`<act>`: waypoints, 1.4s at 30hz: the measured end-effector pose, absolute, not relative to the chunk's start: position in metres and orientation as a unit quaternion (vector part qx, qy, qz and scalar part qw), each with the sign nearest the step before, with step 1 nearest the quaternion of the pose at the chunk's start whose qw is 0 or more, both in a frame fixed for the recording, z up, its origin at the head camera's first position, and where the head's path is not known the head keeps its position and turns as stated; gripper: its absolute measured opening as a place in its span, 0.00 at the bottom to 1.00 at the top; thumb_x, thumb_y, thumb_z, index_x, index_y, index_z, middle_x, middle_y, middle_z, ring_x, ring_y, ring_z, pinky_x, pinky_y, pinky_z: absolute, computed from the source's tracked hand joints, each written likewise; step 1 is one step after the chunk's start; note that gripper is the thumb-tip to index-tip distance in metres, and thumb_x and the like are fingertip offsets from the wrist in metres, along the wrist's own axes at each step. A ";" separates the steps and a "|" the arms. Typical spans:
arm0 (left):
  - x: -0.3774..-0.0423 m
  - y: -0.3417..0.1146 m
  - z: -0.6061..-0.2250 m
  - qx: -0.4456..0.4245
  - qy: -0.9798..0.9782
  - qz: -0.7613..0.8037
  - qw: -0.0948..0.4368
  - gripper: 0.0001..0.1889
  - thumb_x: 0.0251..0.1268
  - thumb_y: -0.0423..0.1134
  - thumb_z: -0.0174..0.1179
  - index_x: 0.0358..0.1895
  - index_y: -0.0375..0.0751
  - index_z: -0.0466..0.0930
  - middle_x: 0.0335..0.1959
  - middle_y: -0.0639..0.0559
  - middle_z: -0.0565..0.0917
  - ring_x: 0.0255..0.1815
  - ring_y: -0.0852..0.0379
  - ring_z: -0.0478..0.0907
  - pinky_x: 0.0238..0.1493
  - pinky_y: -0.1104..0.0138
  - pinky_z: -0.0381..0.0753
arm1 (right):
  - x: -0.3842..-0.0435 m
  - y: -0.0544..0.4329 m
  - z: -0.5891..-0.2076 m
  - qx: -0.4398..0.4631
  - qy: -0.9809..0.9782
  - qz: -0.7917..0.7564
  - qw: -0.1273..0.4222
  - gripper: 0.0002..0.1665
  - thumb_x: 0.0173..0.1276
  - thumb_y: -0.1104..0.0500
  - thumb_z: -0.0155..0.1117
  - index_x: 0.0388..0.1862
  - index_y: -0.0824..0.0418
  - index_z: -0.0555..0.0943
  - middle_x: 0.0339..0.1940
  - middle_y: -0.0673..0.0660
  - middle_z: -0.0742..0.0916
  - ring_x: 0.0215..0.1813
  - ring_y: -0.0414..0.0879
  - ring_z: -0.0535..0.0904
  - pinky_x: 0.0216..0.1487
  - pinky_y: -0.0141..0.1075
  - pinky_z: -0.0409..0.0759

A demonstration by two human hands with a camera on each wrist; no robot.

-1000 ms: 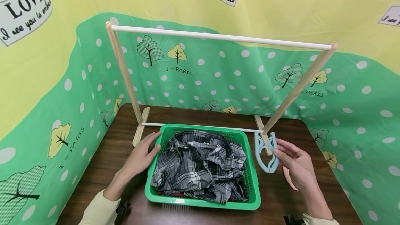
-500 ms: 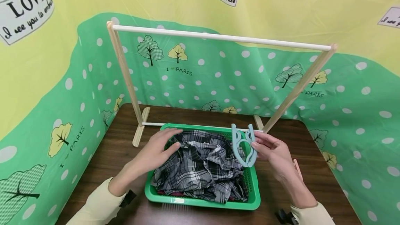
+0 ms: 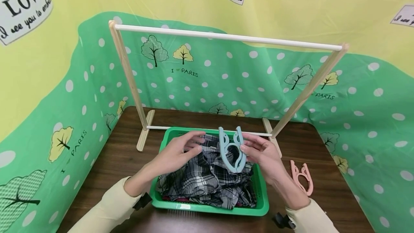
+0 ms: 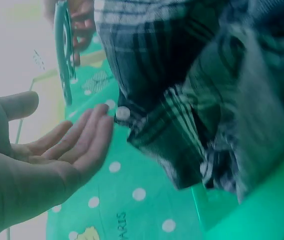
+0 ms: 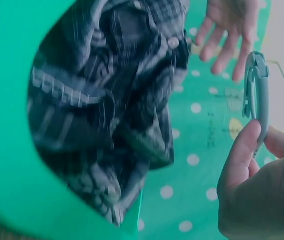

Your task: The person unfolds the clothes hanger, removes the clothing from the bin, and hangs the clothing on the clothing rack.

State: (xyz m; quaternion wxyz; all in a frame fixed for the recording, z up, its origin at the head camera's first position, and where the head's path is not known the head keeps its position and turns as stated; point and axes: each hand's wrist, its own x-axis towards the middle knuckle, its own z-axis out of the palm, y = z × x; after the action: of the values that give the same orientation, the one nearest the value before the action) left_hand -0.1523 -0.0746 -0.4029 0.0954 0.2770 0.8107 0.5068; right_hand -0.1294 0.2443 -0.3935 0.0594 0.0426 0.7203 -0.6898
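Over the basket, my right hand (image 3: pixel 263 154) pinches one side of a light blue folding hanger (image 3: pixel 237 166) between thumb and fingers. The hanger is folded into a narrow shape, its two arms pointing up. My left hand (image 3: pixel 176 154) hovers above the basket's left part, fingers relaxed and apart from the hanger, holding nothing. Below both hands, a grey plaid shirt (image 3: pixel 200 186) lies crumpled in the green basket (image 3: pixel 210 209). In the right wrist view, thumb and fingers press the hanger (image 5: pixel 262 95) from both sides.
A pink folding hanger (image 3: pixel 308 181) lies on the brown table (image 3: pixel 106 175) right of the basket. Behind the basket stands a wooden rack with a white top rail (image 3: pixel 226 37) and a low white bar. A printed green and yellow cloth (image 3: pixel 207 92) hangs around the table.
The right hand has carried the blue hanger leftward from beside the basket to above it. My left hand has left the basket's rim and moved right, toward the hanger. The pink hanger is now uncovered.
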 end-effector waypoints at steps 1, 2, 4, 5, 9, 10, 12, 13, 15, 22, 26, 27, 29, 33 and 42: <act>-0.153 -0.072 -0.403 0.275 0.806 0.514 0.100 0.29 0.91 0.41 0.59 0.86 0.40 0.68 0.73 0.36 0.86 0.69 0.41 0.88 0.71 0.50 0.87 | -0.130 0.241 -0.394 0.042 0.719 -0.691 0.065 0.25 0.81 0.68 0.70 0.74 0.58 0.85 0.45 0.43 0.91 0.42 0.35 0.89 0.43 0.32 0.90; -0.153 -0.070 -0.402 0.275 0.802 0.520 0.103 0.29 0.91 0.40 0.59 0.87 0.39 0.67 0.71 0.36 0.87 0.68 0.42 0.89 0.71 0.52 0.88 | -0.130 0.238 -0.394 0.041 0.718 -0.691 0.072 0.26 0.81 0.68 0.70 0.75 0.61 0.84 0.45 0.43 0.91 0.42 0.35 0.89 0.43 0.32 0.90; -0.154 -0.066 -0.401 0.271 0.795 0.532 0.108 0.31 0.90 0.39 0.60 0.88 0.39 0.65 0.69 0.36 0.88 0.66 0.42 0.90 0.68 0.56 0.89 | -0.129 0.232 -0.394 0.040 0.716 -0.692 0.082 0.28 0.81 0.68 0.70 0.78 0.65 0.80 0.45 0.43 0.91 0.42 0.35 0.89 0.43 0.32 0.90; -0.154 -0.063 -0.400 0.267 0.790 0.540 0.113 0.32 0.90 0.39 0.60 0.89 0.39 0.63 0.68 0.36 0.88 0.65 0.42 0.90 0.67 0.57 0.90 | -0.129 0.229 -0.394 0.040 0.714 -0.693 0.085 0.29 0.81 0.68 0.70 0.78 0.67 0.79 0.45 0.44 0.90 0.42 0.36 0.89 0.43 0.32 0.90; -0.154 -0.056 -0.398 0.251 0.758 0.584 0.143 0.35 0.89 0.37 0.61 0.90 0.39 0.60 0.66 0.32 0.88 0.59 0.38 0.92 0.60 0.55 0.93 | -0.127 0.219 -0.394 0.042 0.707 -0.699 0.093 0.31 0.80 0.68 0.70 0.79 0.68 0.78 0.45 0.44 0.91 0.41 0.36 0.89 0.42 0.32 0.90; -0.153 -0.055 -0.398 0.245 0.749 0.597 0.151 0.35 0.89 0.37 0.61 0.91 0.39 0.59 0.65 0.31 0.88 0.57 0.38 0.93 0.58 0.53 0.94 | -0.127 0.217 -0.395 0.042 0.706 -0.701 0.094 0.31 0.80 0.68 0.70 0.79 0.69 0.77 0.45 0.44 0.92 0.42 0.37 0.89 0.42 0.32 0.90; -0.153 -0.053 -0.398 0.234 0.733 0.618 0.162 0.36 0.88 0.34 0.62 0.90 0.39 0.59 0.63 0.29 0.87 0.54 0.39 0.94 0.56 0.49 0.95 | -0.126 0.214 -0.395 0.043 0.705 -0.701 0.096 0.31 0.80 0.68 0.70 0.79 0.68 0.77 0.46 0.44 0.92 0.42 0.37 0.89 0.42 0.32 0.90; -0.153 -0.052 -0.398 0.229 0.727 0.627 0.164 0.36 0.87 0.33 0.62 0.90 0.39 0.59 0.61 0.29 0.88 0.52 0.40 0.94 0.55 0.48 0.95 | -0.125 0.213 -0.395 0.044 0.706 -0.700 0.096 0.31 0.80 0.68 0.70 0.79 0.68 0.77 0.46 0.44 0.91 0.43 0.37 0.89 0.43 0.32 0.90; -0.152 -0.050 -0.398 0.220 0.719 0.639 0.165 0.37 0.86 0.31 0.63 0.90 0.39 0.59 0.58 0.30 0.88 0.48 0.45 0.95 0.53 0.47 0.96 | -0.125 0.212 -0.396 0.043 0.708 -0.698 0.097 0.31 0.80 0.67 0.71 0.79 0.68 0.76 0.46 0.44 0.91 0.44 0.37 0.89 0.43 0.33 0.90; -0.151 -0.048 -0.399 0.213 0.708 0.653 0.165 0.37 0.83 0.28 0.65 0.88 0.39 0.62 0.49 0.37 0.87 0.41 0.54 0.93 0.48 0.50 0.96 | -0.124 0.211 -0.395 0.027 0.716 -0.690 0.104 0.33 0.82 0.66 0.69 0.81 0.70 0.74 0.47 0.45 0.92 0.42 0.37 0.88 0.40 0.32 0.88; -0.151 -0.048 -0.401 0.219 0.713 0.647 0.160 0.37 0.82 0.28 0.66 0.88 0.40 0.64 0.50 0.35 0.88 0.40 0.53 0.93 0.47 0.49 0.96 | -0.124 0.213 -0.397 0.019 0.723 -0.682 0.111 0.33 0.83 0.65 0.68 0.82 0.71 0.73 0.46 0.44 0.91 0.40 0.37 0.86 0.38 0.30 0.87; -0.152 -0.048 -0.402 0.220 0.714 0.645 0.159 0.37 0.82 0.29 0.66 0.88 0.41 0.64 0.50 0.34 0.88 0.40 0.53 0.93 0.47 0.49 0.96 | -0.124 0.214 -0.398 0.016 0.726 -0.679 0.111 0.32 0.84 0.65 0.67 0.82 0.71 0.73 0.45 0.44 0.91 0.40 0.37 0.86 0.38 0.30 0.87; -0.152 -0.049 -0.402 0.220 0.715 0.645 0.157 0.37 0.82 0.29 0.67 0.88 0.41 0.65 0.49 0.35 0.88 0.40 0.52 0.93 0.46 0.50 0.96 | -0.125 0.215 -0.398 0.010 0.730 -0.675 0.109 0.33 0.83 0.65 0.67 0.82 0.70 0.73 0.45 0.43 0.91 0.40 0.37 0.86 0.38 0.31 0.87; -0.152 -0.052 -0.403 0.210 0.718 0.647 0.150 0.37 0.81 0.28 0.67 0.88 0.41 0.65 0.47 0.38 0.87 0.38 0.52 0.93 0.45 0.53 0.96 | -0.125 0.218 -0.398 -0.001 0.735 -0.671 0.101 0.34 0.83 0.65 0.68 0.83 0.70 0.72 0.45 0.43 0.91 0.40 0.37 0.85 0.39 0.31 0.86; -0.155 -0.063 -0.402 0.182 0.720 0.655 0.138 0.39 0.80 0.25 0.66 0.88 0.41 0.63 0.48 0.37 0.87 0.39 0.47 0.94 0.46 0.53 0.96 | -0.124 0.233 -0.399 -0.012 0.733 -0.673 0.095 0.34 0.84 0.64 0.68 0.84 0.67 0.71 0.41 0.44 0.88 0.41 0.40 0.85 0.39 0.35 0.86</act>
State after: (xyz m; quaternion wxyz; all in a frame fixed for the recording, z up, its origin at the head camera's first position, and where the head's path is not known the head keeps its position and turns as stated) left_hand -0.1549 -0.0630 -0.4018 0.1380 0.1817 0.7203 0.6551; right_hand -0.1244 0.2325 -0.3990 0.0949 -0.0121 0.7335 -0.6729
